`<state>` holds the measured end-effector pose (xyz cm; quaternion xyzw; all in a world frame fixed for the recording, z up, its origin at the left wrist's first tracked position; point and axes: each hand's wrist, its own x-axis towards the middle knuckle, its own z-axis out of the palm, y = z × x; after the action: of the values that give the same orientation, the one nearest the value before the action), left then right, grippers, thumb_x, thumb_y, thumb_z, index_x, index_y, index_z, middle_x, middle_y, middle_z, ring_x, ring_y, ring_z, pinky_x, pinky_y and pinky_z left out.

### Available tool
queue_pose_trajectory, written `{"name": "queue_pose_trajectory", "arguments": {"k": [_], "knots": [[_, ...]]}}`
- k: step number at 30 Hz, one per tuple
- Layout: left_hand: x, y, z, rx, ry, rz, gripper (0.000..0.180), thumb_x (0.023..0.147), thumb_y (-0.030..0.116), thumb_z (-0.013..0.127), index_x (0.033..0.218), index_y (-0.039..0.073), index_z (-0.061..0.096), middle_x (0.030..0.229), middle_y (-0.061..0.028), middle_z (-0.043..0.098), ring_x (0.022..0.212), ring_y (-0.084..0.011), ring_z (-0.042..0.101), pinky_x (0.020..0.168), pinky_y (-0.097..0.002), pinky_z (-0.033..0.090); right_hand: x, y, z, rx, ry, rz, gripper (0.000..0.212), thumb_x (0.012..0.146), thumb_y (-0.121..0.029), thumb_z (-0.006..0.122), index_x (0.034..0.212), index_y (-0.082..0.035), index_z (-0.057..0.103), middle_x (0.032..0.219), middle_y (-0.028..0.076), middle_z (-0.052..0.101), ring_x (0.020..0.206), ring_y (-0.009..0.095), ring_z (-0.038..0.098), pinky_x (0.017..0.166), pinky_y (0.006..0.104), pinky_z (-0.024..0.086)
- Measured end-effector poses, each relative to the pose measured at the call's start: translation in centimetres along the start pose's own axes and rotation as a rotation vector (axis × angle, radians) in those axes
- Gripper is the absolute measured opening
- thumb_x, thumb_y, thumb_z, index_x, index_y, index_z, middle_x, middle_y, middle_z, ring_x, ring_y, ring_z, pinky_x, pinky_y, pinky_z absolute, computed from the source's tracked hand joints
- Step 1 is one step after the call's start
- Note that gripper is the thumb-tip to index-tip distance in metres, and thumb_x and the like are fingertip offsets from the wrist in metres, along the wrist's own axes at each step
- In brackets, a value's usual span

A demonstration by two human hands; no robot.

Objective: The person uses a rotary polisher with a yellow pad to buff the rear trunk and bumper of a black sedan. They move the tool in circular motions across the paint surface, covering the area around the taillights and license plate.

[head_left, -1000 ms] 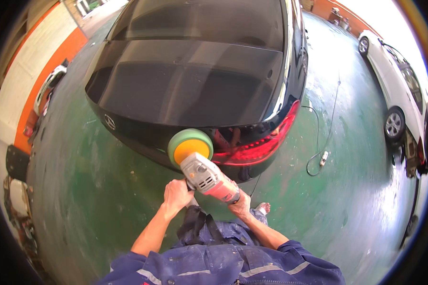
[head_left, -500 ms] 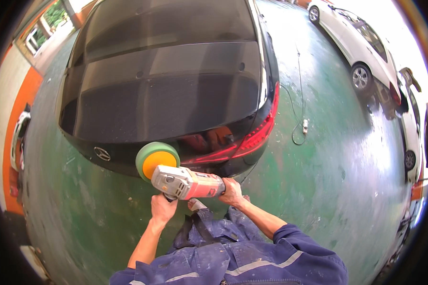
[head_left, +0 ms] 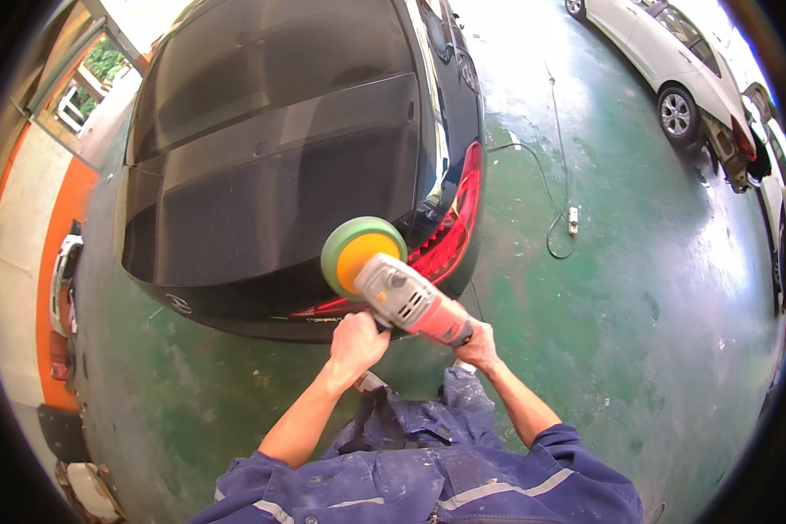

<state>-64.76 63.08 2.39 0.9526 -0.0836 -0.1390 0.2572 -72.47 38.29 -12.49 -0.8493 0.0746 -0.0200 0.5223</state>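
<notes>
A red and grey polisher (head_left: 408, 297) with a green and yellow foam pad (head_left: 358, 251) is held in both my hands. My left hand (head_left: 359, 339) is closed around a dark side handle near its head. Around the rear end of the body, my right hand (head_left: 478, 343) is closed too. The pad overlaps the rear edge of a black car (head_left: 275, 188), close to its red tail light (head_left: 454, 231); whether it touches the paint I cannot tell. My fingertips are partly hidden behind the tool.
A cable with a white power socket block (head_left: 573, 220) lies on the green floor (head_left: 533, 349) right of the car. Beyond it stands a white car (head_left: 664, 65) with its rear bumper area exposed. A white and orange wall (head_left: 61, 205) runs along the left, with car parts at its foot.
Both hands have carried the polisher up and to the right, from near the car's badge toward the tail light. The tool is now tilted more steeply, and the view has turned somewhat.
</notes>
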Motion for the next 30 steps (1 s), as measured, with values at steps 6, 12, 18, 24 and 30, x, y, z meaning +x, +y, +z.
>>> {"name": "queue_pose_trajectory", "arguments": {"k": [6, 12, 18, 24, 30], "knots": [[0.0, 2.7, -1.9, 0.095, -0.032, 0.001, 0.029, 0.076, 0.021, 0.067, 0.081, -0.008, 0.066, 0.076, -0.0303, 0.067, 0.078, -0.0461, 0.069, 0.072, -0.0524, 0.056, -0.2, -1.6, -1.0, 0.032, -0.053, 0.042, 0.061, 0.072, -0.004, 0.071, 0.133, -0.008, 0.061, 0.119, 0.022, 0.066, 0.112, 0.034, 0.065, 0.089, 0.0352, 0.055], [-1.8, 2.1, 1.5, -0.015, -0.018, -0.173, 0.024, 0.076, 0.018, 0.065, 0.082, -0.004, 0.07, 0.079, -0.0306, 0.066, 0.082, -0.0471, 0.067, 0.073, -0.0519, 0.055, -0.7, 1.2, -0.5, 0.04, -0.051, -0.064, 0.048, 0.069, -0.005, 0.071, 0.117, -0.006, 0.066, 0.109, 0.021, 0.069, 0.104, 0.037, 0.067, 0.087, 0.0401, 0.055], [-5.1, 0.2, 5.6, -0.155, 0.092, -0.324, 0.026, 0.078, 0.022, 0.068, 0.086, -0.003, 0.071, 0.08, -0.0292, 0.065, 0.088, -0.0451, 0.066, 0.072, -0.0485, 0.055, 0.7, 4.2, -0.7, -0.129, -0.262, -0.096, 0.032, 0.062, -0.009, 0.072, 0.092, -0.004, 0.062, 0.091, 0.018, 0.067, 0.091, 0.042, 0.063, 0.082, 0.0494, 0.052], [-5.9, -1.8, 9.8, -0.276, 0.18, -0.325, 0.029, 0.081, 0.024, 0.071, 0.088, -0.004, 0.071, 0.08, -0.0306, 0.065, 0.088, -0.0445, 0.066, 0.07, -0.0463, 0.055, 2.0, 4.9, -2.5, -0.233, -0.366, -0.12, 0.035, 0.058, -0.009, 0.071, 0.091, -0.003, 0.059, 0.094, 0.019, 0.065, 0.097, 0.042, 0.061, 0.085, 0.0505, 0.05], [-1.8, 3.7, 9.1, -0.178, 0.052, -0.299, 0.03, 0.081, 0.026, 0.065, 0.085, -0.003, 0.071, 0.081, -0.0313, 0.065, 0.086, -0.0488, 0.065, 0.074, -0.0529, 0.054, 2.5, 6.3, -5.9, -0.166, -0.209, -0.054, 0.033, 0.061, -0.009, 0.074, 0.091, -0.005, 0.062, 0.091, 0.018, 0.066, 0.092, 0.042, 0.064, 0.08, 0.0497, 0.052]]}}
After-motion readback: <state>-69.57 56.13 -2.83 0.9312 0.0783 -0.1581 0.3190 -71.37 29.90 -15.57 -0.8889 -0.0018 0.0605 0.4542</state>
